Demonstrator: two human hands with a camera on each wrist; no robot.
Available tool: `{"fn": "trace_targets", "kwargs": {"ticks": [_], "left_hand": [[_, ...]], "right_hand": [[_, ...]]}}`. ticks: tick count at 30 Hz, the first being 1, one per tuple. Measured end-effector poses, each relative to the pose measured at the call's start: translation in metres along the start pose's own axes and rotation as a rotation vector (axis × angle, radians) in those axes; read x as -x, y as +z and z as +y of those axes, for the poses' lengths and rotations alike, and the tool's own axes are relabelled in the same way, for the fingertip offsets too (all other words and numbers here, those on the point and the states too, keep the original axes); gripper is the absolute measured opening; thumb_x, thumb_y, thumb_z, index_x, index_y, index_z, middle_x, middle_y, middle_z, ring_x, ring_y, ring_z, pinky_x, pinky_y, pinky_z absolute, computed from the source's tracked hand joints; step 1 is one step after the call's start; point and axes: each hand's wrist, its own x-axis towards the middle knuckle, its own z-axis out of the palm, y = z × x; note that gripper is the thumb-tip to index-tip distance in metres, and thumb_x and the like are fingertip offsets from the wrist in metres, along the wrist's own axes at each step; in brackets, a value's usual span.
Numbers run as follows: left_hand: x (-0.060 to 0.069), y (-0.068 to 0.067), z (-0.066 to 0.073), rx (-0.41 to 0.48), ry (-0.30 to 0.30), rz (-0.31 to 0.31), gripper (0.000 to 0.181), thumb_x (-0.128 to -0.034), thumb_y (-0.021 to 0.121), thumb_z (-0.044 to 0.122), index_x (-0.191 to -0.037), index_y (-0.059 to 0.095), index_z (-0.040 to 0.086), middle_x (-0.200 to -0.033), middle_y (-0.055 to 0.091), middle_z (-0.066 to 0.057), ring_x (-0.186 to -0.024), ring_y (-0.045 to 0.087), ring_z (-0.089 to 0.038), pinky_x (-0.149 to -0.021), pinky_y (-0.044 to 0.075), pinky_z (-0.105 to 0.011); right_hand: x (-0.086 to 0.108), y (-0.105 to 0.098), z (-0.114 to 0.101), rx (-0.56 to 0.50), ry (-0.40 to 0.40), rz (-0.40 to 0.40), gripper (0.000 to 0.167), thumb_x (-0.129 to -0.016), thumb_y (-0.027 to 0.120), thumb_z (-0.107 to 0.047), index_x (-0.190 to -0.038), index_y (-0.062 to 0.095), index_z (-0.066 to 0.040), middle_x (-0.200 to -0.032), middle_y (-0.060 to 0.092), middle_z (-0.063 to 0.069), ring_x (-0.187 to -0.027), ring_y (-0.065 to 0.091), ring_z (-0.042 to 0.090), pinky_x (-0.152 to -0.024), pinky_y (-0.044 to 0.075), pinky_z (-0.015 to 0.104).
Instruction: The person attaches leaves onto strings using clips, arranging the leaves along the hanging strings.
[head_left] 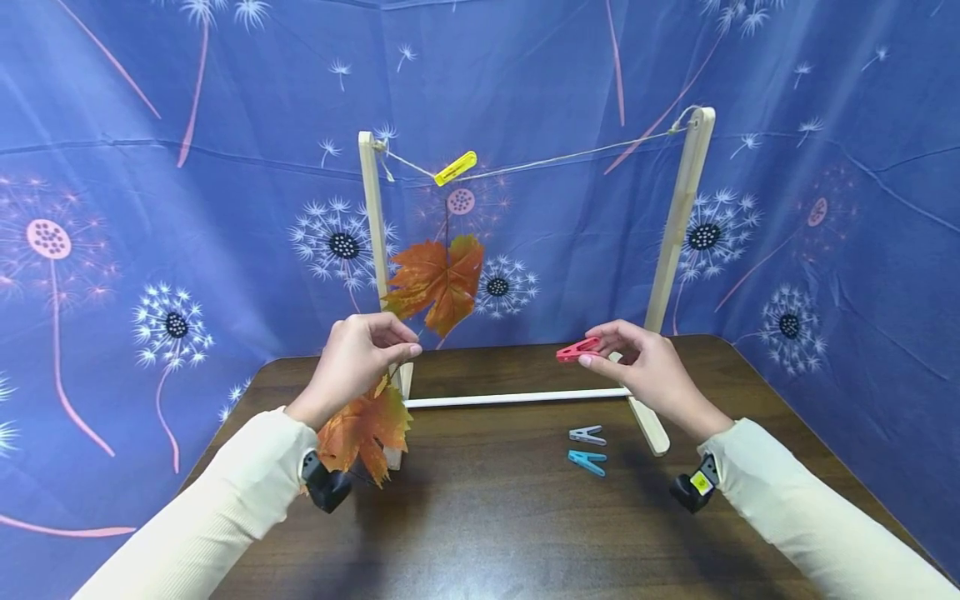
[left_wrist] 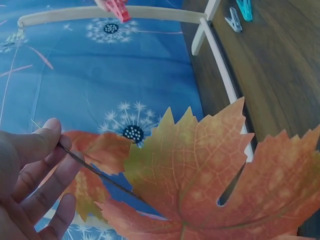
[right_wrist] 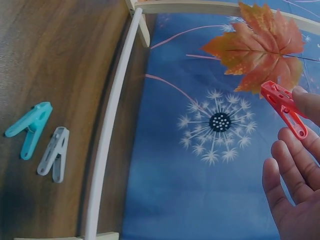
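My left hand (head_left: 360, 358) pinches the thin stem (left_wrist: 100, 174) of an orange leaf (left_wrist: 185, 185) between thumb and finger; the leaf (head_left: 366, 429) hangs below that hand. My right hand (head_left: 648, 371) holds a red clothespin (head_left: 577, 350) by thumb and fingers, right of the left hand. In the right wrist view the red clothespin (right_wrist: 285, 109) is between thumb and fingertips. Above the left hand, another orange leaf (head_left: 438, 283) hangs by its stem from a yellow clothespin (head_left: 456, 168) on the string (head_left: 562, 158).
Two wooden posts (head_left: 681, 217) hold the string's ends, and a white bar (head_left: 517, 398) joins their feet. A grey clothespin (head_left: 587, 435) and a blue clothespin (head_left: 587, 462) lie on the brown table (head_left: 510, 517). Behind hangs a blue patterned cloth (head_left: 555, 250).
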Motion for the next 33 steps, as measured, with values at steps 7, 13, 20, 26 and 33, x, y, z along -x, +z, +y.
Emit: {"fn": "trace_targets", "kwargs": {"ticks": [7, 13, 20, 26, 33], "left_hand": [[-0.009, 0.004, 0.012, 0.044, -0.002, -0.007, 0.007, -0.0886, 0.081, 0.016, -0.091, 0.078, 0.011, -0.080, 0.076, 0.000, -0.074, 0.072, -0.017, -0.071, 0.054, -0.037], [-0.016, 0.008, 0.020, 0.090, 0.001, -0.005, 0.007, -0.0885, 0.081, 0.015, -0.092, 0.078, 0.009, -0.080, 0.076, -0.002, -0.075, 0.072, -0.019, -0.071, 0.053, -0.036], [-0.023, 0.013, 0.026, 0.143, -0.010, 0.039, 0.011, -0.0881, 0.081, 0.014, -0.096, 0.078, 0.007, -0.084, 0.077, -0.004, -0.078, 0.072, -0.020, -0.071, 0.052, -0.035], [-0.029, 0.014, 0.032, 0.168, 0.004, 0.090, 0.012, -0.0886, 0.081, 0.014, -0.097, 0.077, 0.006, -0.086, 0.077, -0.006, -0.079, 0.073, -0.021, -0.072, 0.051, -0.036], [-0.035, 0.017, 0.039, 0.198, 0.008, 0.136, 0.014, -0.0878, 0.082, 0.015, -0.097, 0.077, 0.005, -0.085, 0.077, -0.007, -0.077, 0.073, -0.021, -0.070, 0.051, -0.033]], "right_hand": [[-0.010, -0.005, -0.007, 0.021, -0.024, 0.001, 0.031, -0.090, 0.081, -0.022, -0.115, 0.071, -0.007, -0.093, 0.074, 0.004, -0.083, 0.067, 0.012, -0.067, 0.050, 0.022], [-0.015, -0.013, -0.012, 0.063, -0.025, 0.001, 0.032, -0.091, 0.079, -0.026, -0.117, 0.071, -0.008, -0.094, 0.075, 0.004, -0.085, 0.067, 0.014, -0.069, 0.049, 0.023], [-0.022, -0.020, -0.017, 0.082, 0.009, 0.007, 0.034, -0.093, 0.077, -0.030, -0.120, 0.069, -0.011, -0.096, 0.074, 0.006, -0.083, 0.066, 0.019, -0.067, 0.049, 0.028], [-0.030, -0.023, -0.026, 0.066, -0.007, 0.012, 0.036, -0.093, 0.077, -0.029, -0.121, 0.069, -0.009, -0.097, 0.073, 0.007, -0.084, 0.066, 0.019, -0.070, 0.050, 0.026], [-0.037, -0.029, -0.038, 0.061, -0.026, 0.015, 0.035, -0.093, 0.077, -0.030, -0.122, 0.069, -0.010, -0.099, 0.073, 0.008, -0.087, 0.065, 0.019, -0.072, 0.048, 0.023]]}}
